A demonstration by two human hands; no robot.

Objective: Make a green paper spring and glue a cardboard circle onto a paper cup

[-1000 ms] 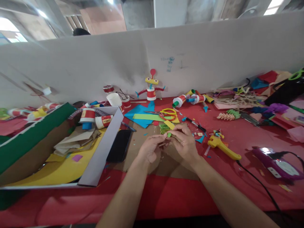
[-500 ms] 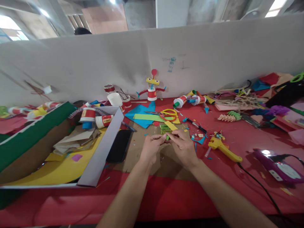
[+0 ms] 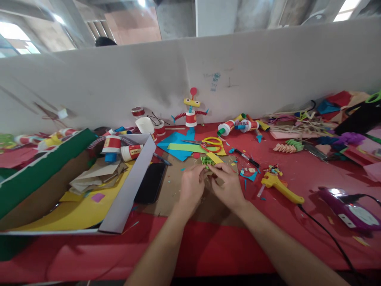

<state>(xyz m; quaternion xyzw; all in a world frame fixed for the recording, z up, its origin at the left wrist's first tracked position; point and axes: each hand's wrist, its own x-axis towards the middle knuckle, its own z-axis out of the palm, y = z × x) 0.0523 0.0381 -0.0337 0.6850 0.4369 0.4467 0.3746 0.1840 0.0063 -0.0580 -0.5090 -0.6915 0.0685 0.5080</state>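
My left hand [image 3: 193, 183] and my right hand [image 3: 228, 185] meet over a brown cardboard sheet [image 3: 171, 194], fingertips pinched close together. Between them is a green accordion-folded paper strip [image 3: 206, 161], its pleats showing just beyond the fingers. A small yellow paper piece [image 3: 215, 158] lies beside the pleats, near my right fingertips. Farther back, scissors [image 3: 218, 140] with yellow and orange handles rest across a light green paper strip [image 3: 184, 148] and blue paper [image 3: 173, 138]. The fingers partly hide the end of the folded strip.
On the left, an open box [image 3: 126, 198] holds paper and cup figures, with a black phone [image 3: 150, 183] alongside. A yellow glue gun [image 3: 279, 187] and its cord lie right, near a purple device [image 3: 349, 208]. A paper-cup robot [image 3: 191, 118] stands at the back wall.
Both hands have shifted slightly, the left wrist rising and its fingers curling more downward at the strip. The fingers still pinch the green paper. The surrounding things stay in place.
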